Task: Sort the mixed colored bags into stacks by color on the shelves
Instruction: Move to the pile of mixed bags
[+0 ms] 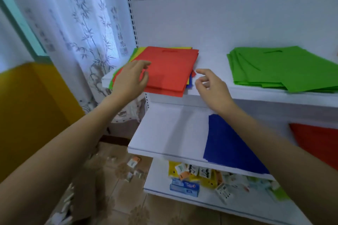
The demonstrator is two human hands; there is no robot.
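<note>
While left hand (130, 76) hangs over red bag (170, 67), right hand (210, 86) hovers, loosely curled.

A mixed pile (164, 88) of flat bags lies at the left end of the top shelf (212, 64). A red bag (170, 67) is uppermost, with yellow, green and blue edges showing beneath. A fanned stack of green bags (285, 69) lies well to its right. On the lower shelf (164, 129) lie a blue bag (232, 144) and, further right, a second red bag (318, 142).
</note>
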